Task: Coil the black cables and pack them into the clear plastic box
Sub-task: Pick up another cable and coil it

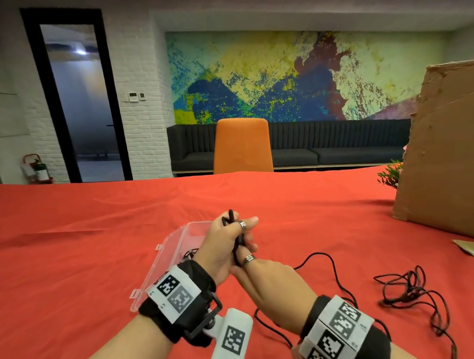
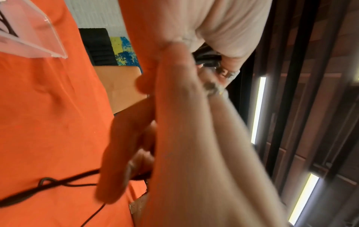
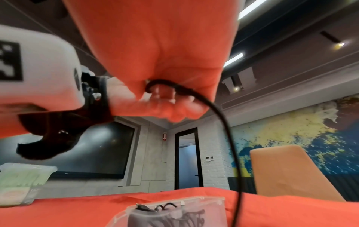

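Observation:
In the head view my left hand (image 1: pixel 232 233) grips a folded bundle of black cable (image 1: pixel 231 217) upright above the red cloth. Just below it, my right hand (image 1: pixel 247 262) pinches the same cable, whose free length (image 1: pixel 331 262) trails to the right across the table. The right wrist view shows that cable (image 3: pixel 217 110) leaving my curled right fingers (image 3: pixel 170 95) and hanging down. The clear plastic box (image 1: pixel 176 243) lies open behind my left hand and holds coiled black cable (image 3: pixel 184 215). A second, tangled black cable (image 1: pixel 411 288) lies loose at the right.
A large cardboard box (image 1: pixel 444 158) stands at the right edge with a small plant (image 1: pixel 390 174) behind it. An orange chair (image 1: pixel 242 147) faces the far side of the table. In the right wrist view a clear pack (image 3: pixel 21 184) sits far left.

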A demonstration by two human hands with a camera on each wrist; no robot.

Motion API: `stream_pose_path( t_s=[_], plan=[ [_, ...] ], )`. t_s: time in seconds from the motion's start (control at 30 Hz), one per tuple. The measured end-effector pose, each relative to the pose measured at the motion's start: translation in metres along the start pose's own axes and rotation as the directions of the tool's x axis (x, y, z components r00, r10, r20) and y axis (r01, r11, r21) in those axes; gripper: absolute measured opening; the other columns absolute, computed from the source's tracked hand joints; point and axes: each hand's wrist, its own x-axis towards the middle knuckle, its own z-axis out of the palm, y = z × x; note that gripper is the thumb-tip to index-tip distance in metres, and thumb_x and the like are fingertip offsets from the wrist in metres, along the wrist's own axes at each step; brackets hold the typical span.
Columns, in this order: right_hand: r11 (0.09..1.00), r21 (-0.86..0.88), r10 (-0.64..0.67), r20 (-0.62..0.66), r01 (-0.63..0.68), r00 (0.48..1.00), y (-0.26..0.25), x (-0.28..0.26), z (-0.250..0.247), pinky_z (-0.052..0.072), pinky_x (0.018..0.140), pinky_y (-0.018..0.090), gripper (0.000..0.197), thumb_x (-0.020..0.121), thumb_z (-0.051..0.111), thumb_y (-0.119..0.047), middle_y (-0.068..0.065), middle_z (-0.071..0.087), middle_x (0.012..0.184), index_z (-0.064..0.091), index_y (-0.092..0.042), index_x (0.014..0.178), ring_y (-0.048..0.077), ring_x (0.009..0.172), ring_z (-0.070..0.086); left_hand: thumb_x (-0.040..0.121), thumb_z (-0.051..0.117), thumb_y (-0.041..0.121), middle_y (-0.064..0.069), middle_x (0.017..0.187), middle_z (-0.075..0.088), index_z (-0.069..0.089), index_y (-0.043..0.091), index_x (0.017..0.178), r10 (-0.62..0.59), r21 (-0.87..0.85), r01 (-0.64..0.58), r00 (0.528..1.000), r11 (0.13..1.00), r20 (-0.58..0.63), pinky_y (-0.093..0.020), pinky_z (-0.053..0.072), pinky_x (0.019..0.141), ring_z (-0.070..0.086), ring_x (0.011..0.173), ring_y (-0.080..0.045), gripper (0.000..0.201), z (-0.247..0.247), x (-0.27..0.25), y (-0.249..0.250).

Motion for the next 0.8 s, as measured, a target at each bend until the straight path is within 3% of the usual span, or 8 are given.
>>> stream_pose_path(
  t_s=[0.13,0.23,0.33,0.43,0.5,0.6,0.7,0.8],
  plan=[
    [0.987,0.153,0.017,0.158,-0.042,0.987,0.027,-0.013,-0.006,0.04,0.068,0.041,0.046,0.082,0.017,-0.068,0.007,0.058,0.075,0.032,-0.025,0.075,0.023,0.07,0.052,0.091,0.049,0.008,0.003,0.054,0.037,0.05,0.014,0.085,-0.039,-0.026,0.039,0.999,0.999,0.028,-0.013,0.026,0.033,0.031,0.035,-0.005,0.008,-0.014,-0.001,0.017],
    [0.971,0.205,0.094,0.144,-0.122,0.985,0.051,-0.017,-0.012,0.034,0.06,0.04,0.055,0.079,0.032,-0.074,0.003,0.037,0.058,0.03,-0.021,0.062,0.015,0.055,0.033,0.094,0.047,0.023,0.001,0.055,0.039,0.051,0.011,0.084,-0.127,0.127,0.115,0.988,0.985,0.091,-0.014,0.023,0.032,0.029,0.037,-0.006,0.016,-0.021,-0.003,0.02],
    [0.985,0.127,0.113,0.059,-0.12,0.992,0.054,-0.012,-0.024,0.032,0.057,0.032,0.043,0.081,0.05,-0.063,-0.006,0.036,0.055,0.042,-0.024,0.062,0.01,0.052,0.035,0.096,0.043,0.03,-0.004,0.064,0.059,0.052,0.011,0.085,-0.189,0.338,0.145,0.977,0.93,0.099,-0.015,0.027,0.036,0.049,0.046,-0.012,0.024,-0.022,-0.004,0.017],
    [0.998,0.007,0.066,-0.061,-0.066,0.996,0.044,-0.003,-0.032,0.033,0.057,0.026,0.036,0.077,0.057,-0.061,-0.014,0.04,0.06,0.055,-0.025,0.073,0.005,0.06,0.038,0.097,0.042,0.034,-0.009,0.083,0.07,0.054,0.011,0.087,-0.251,0.411,0.164,0.953,0.897,0.167,-0.019,0.036,0.042,0.063,0.067,-0.021,0.028,-0.021,-0.005,0.013],
    [0.998,-0.021,0.052,-0.099,-0.055,0.994,0.037,0.002,-0.035,0.037,0.06,0.03,0.033,0.074,0.063,-0.058,-0.014,0.044,0.064,0.051,-0.028,0.071,0.005,0.067,0.038,0.096,0.041,0.034,-0.008,0.081,0.066,0.054,0.011,0.083,-0.276,0.498,0.139,0.937,0.856,0.214,-0.024,0.037,0.051,0.064,0.067,-0.019,0.029,-0.021,-0.006,0.009],
    [0.995,-0.068,0.066,-0.106,-0.073,0.992,0.029,0.008,-0.035,0.041,0.064,0.031,0.032,0.072,0.066,-0.054,-0.008,0.055,0.078,0.059,-0.023,0.074,0.008,0.074,0.045,0.094,0.04,0.035,-0.009,0.07,0.062,0.05,0.01,0.078,-0.333,0.552,0.125,0.896,0.824,0.294,-0.025,0.038,0.053,0.061,0.055,-0.018,0.032,-0.021,-0.009,0.004],
    [0.994,-0.078,0.066,-0.101,-0.074,0.993,0.028,0.012,-0.037,0.033,0.055,0.027,0.036,0.068,0.067,-0.057,-0.009,0.046,0.068,0.05,-0.025,0.067,0.008,0.069,0.04,0.089,0.045,0.043,-0.006,0.065,0.06,0.054,0.01,0.078,-0.432,0.484,0.222,0.818,0.846,0.38,-0.024,0.046,0.048,0.053,0.049,-0.014,0.035,-0.025,-0.011,0.002],
    [0.992,-0.093,0.082,-0.058,-0.087,0.995,0.034,0.015,-0.041,0.029,0.053,0.028,0.038,0.07,0.066,-0.055,-0.008,0.041,0.062,0.046,-0.022,0.068,0.012,0.065,0.039,0.086,0.05,0.045,0.002,0.06,0.046,0.055,0.013,0.079,-0.53,0.549,0.273,0.754,0.79,0.387,-0.019,0.035,0.044,0.041,0.049,-0.009,0.032,-0.029,-0.013,0.002]
  ],
)
